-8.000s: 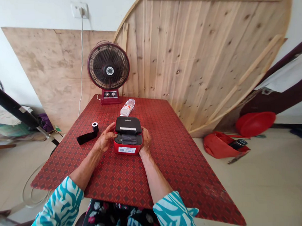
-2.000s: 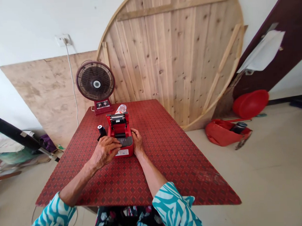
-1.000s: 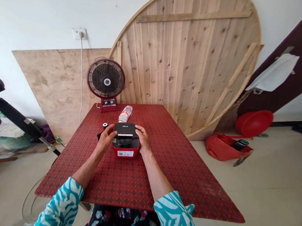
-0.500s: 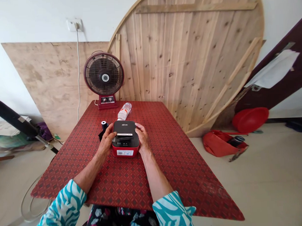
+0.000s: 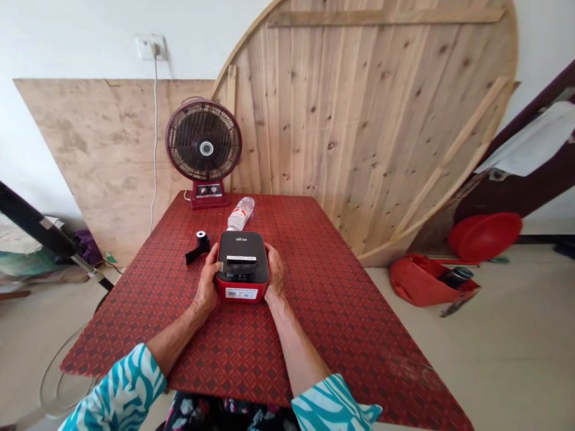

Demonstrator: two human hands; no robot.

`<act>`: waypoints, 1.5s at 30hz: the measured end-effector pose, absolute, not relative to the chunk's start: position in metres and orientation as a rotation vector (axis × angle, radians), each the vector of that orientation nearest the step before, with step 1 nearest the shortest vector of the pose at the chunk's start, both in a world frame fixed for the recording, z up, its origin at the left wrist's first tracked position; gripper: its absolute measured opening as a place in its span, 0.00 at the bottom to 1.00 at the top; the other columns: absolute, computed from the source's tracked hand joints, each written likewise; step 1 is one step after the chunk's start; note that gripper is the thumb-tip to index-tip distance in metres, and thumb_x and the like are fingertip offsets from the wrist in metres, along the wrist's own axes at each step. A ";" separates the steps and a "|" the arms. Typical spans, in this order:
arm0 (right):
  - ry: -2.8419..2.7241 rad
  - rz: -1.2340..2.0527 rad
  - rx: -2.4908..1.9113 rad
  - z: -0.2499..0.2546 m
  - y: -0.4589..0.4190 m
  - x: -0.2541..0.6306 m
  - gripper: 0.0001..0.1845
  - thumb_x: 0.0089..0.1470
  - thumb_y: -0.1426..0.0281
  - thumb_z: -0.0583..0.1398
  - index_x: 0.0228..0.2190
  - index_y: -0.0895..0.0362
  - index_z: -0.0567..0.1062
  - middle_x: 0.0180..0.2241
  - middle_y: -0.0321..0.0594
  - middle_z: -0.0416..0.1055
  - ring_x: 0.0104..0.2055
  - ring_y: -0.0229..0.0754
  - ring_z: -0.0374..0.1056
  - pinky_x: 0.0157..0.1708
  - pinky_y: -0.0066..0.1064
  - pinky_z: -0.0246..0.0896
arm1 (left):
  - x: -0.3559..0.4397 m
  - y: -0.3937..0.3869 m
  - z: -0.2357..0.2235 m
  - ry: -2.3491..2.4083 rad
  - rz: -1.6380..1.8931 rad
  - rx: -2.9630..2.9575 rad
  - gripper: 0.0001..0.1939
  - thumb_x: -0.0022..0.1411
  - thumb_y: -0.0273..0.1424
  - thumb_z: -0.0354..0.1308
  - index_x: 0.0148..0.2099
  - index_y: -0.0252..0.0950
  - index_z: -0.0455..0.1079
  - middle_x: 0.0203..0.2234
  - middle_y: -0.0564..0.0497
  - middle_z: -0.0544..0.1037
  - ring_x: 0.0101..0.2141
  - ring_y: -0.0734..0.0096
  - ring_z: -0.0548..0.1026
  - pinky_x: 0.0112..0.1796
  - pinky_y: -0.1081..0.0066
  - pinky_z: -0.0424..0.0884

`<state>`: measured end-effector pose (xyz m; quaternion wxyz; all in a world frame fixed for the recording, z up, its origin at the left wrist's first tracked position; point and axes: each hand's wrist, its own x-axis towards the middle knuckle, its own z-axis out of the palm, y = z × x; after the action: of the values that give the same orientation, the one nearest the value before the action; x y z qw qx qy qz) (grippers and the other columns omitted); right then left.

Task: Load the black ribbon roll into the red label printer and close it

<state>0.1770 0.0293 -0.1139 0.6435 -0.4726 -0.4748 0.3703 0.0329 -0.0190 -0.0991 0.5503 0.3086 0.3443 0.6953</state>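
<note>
A small red printer (image 5: 243, 267) with a black lid sits closed on the red patterned table (image 5: 320, 303). My left hand (image 5: 208, 284) grips its left side, thumb on the lid's edge. My right hand (image 5: 275, 274) clasps its right side. A black paper roll (image 5: 201, 239) with a loose black strip lies on the table just left of the printer, untouched.
A plastic water bottle (image 5: 241, 213) lies behind the printer. A red table fan (image 5: 205, 152) stands at the table's far edge, its cord running to a wall socket (image 5: 151, 48). Wooden boards lean on the wall. A red bag (image 5: 424, 286) and red basin (image 5: 483, 235) lie on the floor at right.
Two seconds ago the printer's lid stood open; it is now closed. My hands have slid from the lid's top down to the printer's two sides.
</note>
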 end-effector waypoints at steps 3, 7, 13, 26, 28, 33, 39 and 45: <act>-1.027 0.854 -1.139 -0.112 0.029 0.176 0.24 0.56 0.60 0.47 0.41 0.59 0.76 0.44 0.46 0.76 0.48 0.44 0.68 0.50 0.35 0.60 | 0.032 -0.018 -0.098 0.827 1.654 0.725 0.35 0.50 0.33 0.60 0.62 0.38 0.63 0.57 0.48 0.72 0.54 0.58 0.71 0.48 0.67 0.68; -0.964 0.857 -1.106 -0.111 0.029 0.174 0.22 0.55 0.61 0.48 0.39 0.58 0.78 0.42 0.45 0.77 0.46 0.43 0.69 0.47 0.33 0.61 | 0.028 -0.016 -0.095 0.825 1.629 0.726 0.36 0.47 0.30 0.60 0.61 0.38 0.65 0.51 0.49 0.76 0.43 0.63 0.76 0.39 0.71 0.70; -0.948 0.880 -1.099 -0.110 0.028 0.175 0.22 0.55 0.60 0.49 0.38 0.57 0.78 0.41 0.44 0.78 0.45 0.42 0.70 0.46 0.32 0.60 | 0.023 -0.013 -0.092 0.777 1.584 0.718 0.34 0.43 0.27 0.60 0.57 0.35 0.68 0.44 0.48 0.80 0.33 0.70 0.76 0.34 0.73 0.69; -0.886 0.929 -1.067 -0.119 0.034 0.174 0.23 0.51 0.56 0.52 0.38 0.57 0.77 0.44 0.44 0.76 0.48 0.44 0.69 0.50 0.36 0.59 | 0.022 -0.007 -0.099 0.863 1.717 0.681 0.29 0.41 0.25 0.60 0.49 0.40 0.71 0.54 0.47 0.73 0.60 0.55 0.64 0.52 0.65 0.65; -0.899 0.920 -1.069 -0.120 0.035 0.174 0.23 0.51 0.56 0.52 0.39 0.57 0.77 0.45 0.45 0.76 0.50 0.44 0.68 0.52 0.36 0.58 | 0.022 -0.007 -0.098 0.881 1.711 0.684 0.28 0.41 0.25 0.60 0.49 0.40 0.71 0.55 0.47 0.72 0.60 0.55 0.63 0.53 0.65 0.65; -0.892 0.952 -1.071 -0.120 0.035 0.174 0.23 0.51 0.55 0.52 0.39 0.56 0.77 0.46 0.44 0.76 0.50 0.44 0.69 0.52 0.37 0.59 | 0.023 -0.007 -0.097 0.948 1.685 0.650 0.29 0.41 0.27 0.59 0.50 0.40 0.71 0.56 0.48 0.71 0.56 0.55 0.68 0.48 0.66 0.69; -0.891 0.946 -1.059 -0.115 0.033 0.173 0.22 0.50 0.57 0.52 0.38 0.56 0.77 0.43 0.43 0.77 0.47 0.43 0.70 0.49 0.35 0.60 | 0.019 -0.012 -0.089 0.913 1.606 0.782 0.30 0.44 0.28 0.58 0.53 0.39 0.70 0.53 0.48 0.74 0.44 0.62 0.75 0.36 0.70 0.72; -0.849 0.994 -1.019 -0.112 0.033 0.171 0.21 0.50 0.56 0.54 0.38 0.56 0.77 0.41 0.42 0.78 0.43 0.43 0.70 0.45 0.33 0.63 | 0.015 0.005 -0.051 1.134 1.496 1.529 0.15 0.50 0.29 0.60 0.42 0.40 0.79 0.44 0.48 0.79 0.48 0.59 0.74 0.51 0.65 0.67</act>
<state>0.1707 0.0326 -0.1124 0.6758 -0.4532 -0.3775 0.4420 0.0155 0.0049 -0.0514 0.3525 0.5909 0.4384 0.5782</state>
